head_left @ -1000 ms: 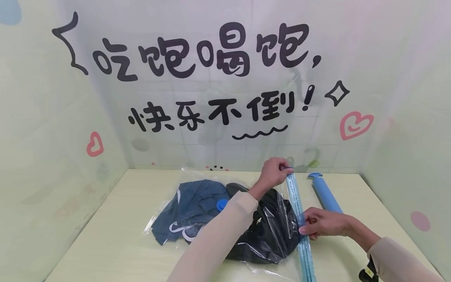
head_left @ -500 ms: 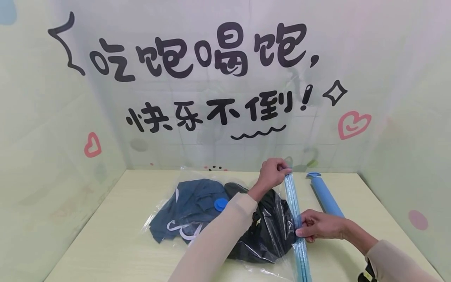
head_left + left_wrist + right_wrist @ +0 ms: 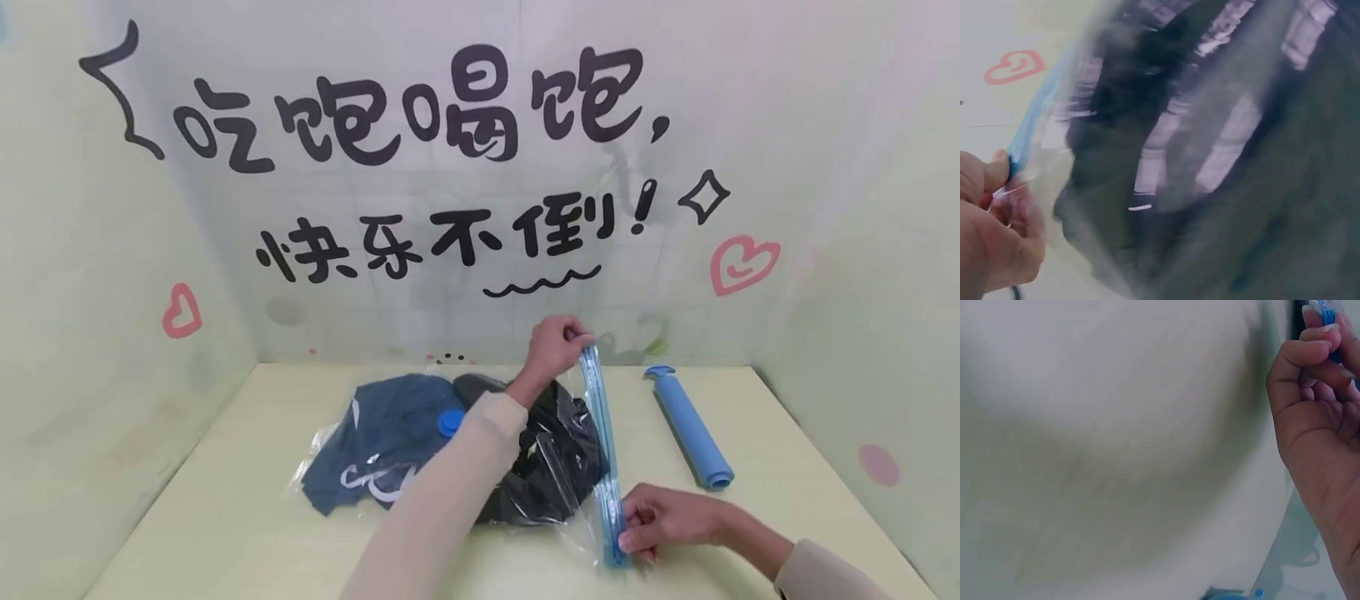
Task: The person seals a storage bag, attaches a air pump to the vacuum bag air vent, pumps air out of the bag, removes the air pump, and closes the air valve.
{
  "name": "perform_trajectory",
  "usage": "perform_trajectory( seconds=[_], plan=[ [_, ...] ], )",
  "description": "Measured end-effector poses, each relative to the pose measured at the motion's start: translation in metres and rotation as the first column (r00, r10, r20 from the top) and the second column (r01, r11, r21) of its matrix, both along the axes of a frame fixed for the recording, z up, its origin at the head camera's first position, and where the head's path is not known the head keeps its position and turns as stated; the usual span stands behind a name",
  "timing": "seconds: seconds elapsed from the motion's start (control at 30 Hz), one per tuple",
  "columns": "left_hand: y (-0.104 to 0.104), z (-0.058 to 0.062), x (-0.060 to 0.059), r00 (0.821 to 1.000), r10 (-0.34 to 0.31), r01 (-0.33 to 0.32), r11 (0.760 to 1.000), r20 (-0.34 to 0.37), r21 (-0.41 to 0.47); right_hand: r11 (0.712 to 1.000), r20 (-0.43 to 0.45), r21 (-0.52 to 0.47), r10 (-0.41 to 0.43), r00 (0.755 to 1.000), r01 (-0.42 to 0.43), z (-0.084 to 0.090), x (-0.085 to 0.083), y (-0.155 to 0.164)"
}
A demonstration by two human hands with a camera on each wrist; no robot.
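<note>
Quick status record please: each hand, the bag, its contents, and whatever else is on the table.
left hand: pinches far end of blue zip strip
right hand: pinches near end of the strip
vacuum bag: clear, lying on table, seal edge lifted between the hands
contents: dark clothes
valve: blue round cap on top of bag
hand pump: blue, lying right of bag, untouched

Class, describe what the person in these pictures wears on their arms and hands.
Both arms are covered by long, plain beige sleeves that end at the wrists. The left hand and right hand are bare: no gloves, rings or watch show. The nails look short and unpainted.
</note>
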State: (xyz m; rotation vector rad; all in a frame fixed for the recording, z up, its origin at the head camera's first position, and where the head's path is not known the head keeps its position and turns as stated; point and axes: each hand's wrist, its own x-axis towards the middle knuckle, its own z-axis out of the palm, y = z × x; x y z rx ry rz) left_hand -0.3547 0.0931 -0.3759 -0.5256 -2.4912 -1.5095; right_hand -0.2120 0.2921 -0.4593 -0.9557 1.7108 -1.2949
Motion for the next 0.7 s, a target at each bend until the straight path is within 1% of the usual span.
perform_trajectory(
  seconds=[0.03,0.07,0.1,0.13,0.17,0.27,0.37,0.47,0.53,0.7],
  plan=[
    [-0.003,0.003,-0.001,1.000,-0.010,0.010,1.000,0.000,-0.011,1.000,0.027,0.000,-0.017,0.999,0.017,-0.001,0.001,-0.002],
    [-0.006,0.005,-0.002,1.000,-0.027,0.027,0.999,0.002,-0.017,0.999,0.032,-0.009,-0.035,0.999,0.035,-0.001,0.002,-0.002],
    [-0.008,0.005,-0.003,0.999,-0.043,0.044,0.999,0.006,-0.015,0.999,0.034,-0.009,-0.047,0.998,0.047,-0.001,0.002,-0.003],
    [-0.009,0.005,-0.003,0.999,-0.050,0.050,0.999,0.003,-0.019,0.998,0.053,0.001,-0.055,0.997,0.055,-0.001,0.002,-0.003],
    [-0.011,0.003,-0.002,0.999,-0.048,0.048,0.999,0.001,-0.024,0.998,0.064,0.015,-0.059,0.996,0.058,-0.001,0.003,-0.003],
    [-0.013,-0.001,-0.002,1.000,-0.020,0.020,1.000,0.010,-0.014,0.996,0.069,0.045,-0.080,0.994,0.077,-0.002,0.004,-0.001],
    [-0.013,0.002,-0.002,1.000,-0.010,0.010,1.000,0.019,0.000,0.993,0.080,0.037,-0.115,0.990,0.113,-0.003,0.006,0.001],
    [-0.012,0.005,-0.001,0.999,-0.011,0.011,1.000,0.050,0.010,0.990,0.095,0.020,-0.144,0.985,0.143,-0.005,0.009,0.001],
    [-0.012,0.004,0.000,0.997,-0.005,0.004,1.000,0.071,0.024,0.986,0.107,0.016,-0.165,0.981,0.164,-0.006,0.011,-0.002],
    [-0.013,-0.001,0.000,0.991,0.046,-0.054,0.997,0.125,0.060,0.975,0.110,0.033,-0.224,0.968,0.222,-0.008,0.013,-0.007]
  ],
)
